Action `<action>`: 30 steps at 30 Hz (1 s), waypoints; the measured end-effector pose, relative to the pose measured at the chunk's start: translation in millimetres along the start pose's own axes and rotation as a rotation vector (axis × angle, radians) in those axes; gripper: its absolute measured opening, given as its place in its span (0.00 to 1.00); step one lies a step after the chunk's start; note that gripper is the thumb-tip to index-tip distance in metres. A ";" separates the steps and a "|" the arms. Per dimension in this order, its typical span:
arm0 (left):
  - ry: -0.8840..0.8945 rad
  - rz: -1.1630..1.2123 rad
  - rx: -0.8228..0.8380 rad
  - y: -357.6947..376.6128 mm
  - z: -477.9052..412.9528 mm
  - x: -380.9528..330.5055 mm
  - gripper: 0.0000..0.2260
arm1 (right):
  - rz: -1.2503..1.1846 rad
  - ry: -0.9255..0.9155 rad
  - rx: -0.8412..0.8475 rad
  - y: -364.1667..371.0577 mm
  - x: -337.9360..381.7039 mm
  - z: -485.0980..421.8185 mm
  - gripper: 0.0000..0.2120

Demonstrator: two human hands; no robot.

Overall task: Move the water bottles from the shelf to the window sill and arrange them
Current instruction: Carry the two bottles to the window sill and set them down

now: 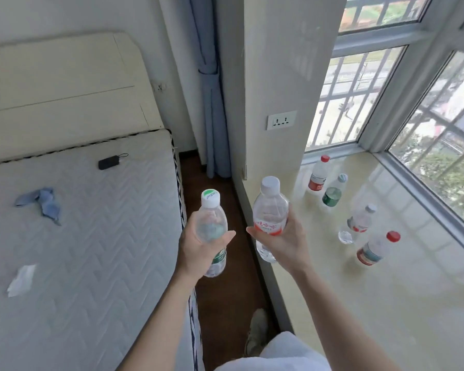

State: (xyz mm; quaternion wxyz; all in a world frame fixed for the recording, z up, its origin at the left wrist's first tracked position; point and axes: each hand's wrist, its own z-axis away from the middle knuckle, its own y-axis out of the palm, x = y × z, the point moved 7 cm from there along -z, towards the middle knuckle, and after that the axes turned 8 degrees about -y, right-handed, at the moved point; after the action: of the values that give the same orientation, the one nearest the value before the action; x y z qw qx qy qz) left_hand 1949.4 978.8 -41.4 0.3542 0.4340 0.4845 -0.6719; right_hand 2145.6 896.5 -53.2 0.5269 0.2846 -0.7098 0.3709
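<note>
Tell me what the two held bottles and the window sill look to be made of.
Bottle in left hand: clear thin plastic, see-through wall, white cap, green label. Bottle in right hand: same clear plastic, red-printed label. Window sill: pale glossy surface, likely polished stone or tile, since it mirrors the window and the standing bottles.

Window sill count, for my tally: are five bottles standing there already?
No, four bottles stand on the window sill; two more are in the left hand and right hand.
</note>
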 end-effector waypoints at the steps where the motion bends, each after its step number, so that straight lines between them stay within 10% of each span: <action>1: -0.006 -0.007 0.012 8.2 -21.2 -8.1 0.21 | 0.002 0.006 0.002 -1.4 -3.2 -22.4 0.27; 18: -0.032 -0.107 0.346 172.7 -234.1 -77.5 0.24 | 0.015 0.152 -0.098 -74.3 -68.1 -208.2 0.28; 30: 0.063 -0.319 0.804 321.3 -343.6 -81.6 0.20 | 0.072 0.511 -0.612 -118.0 -155.5 -198.7 0.27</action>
State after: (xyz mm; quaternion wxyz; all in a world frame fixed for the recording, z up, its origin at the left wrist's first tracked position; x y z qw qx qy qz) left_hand 2350.3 1222.8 -129.0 0.0338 0.4774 0.2558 -0.8399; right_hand 2390.0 996.3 -141.9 0.7335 -0.0116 -0.6432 0.2193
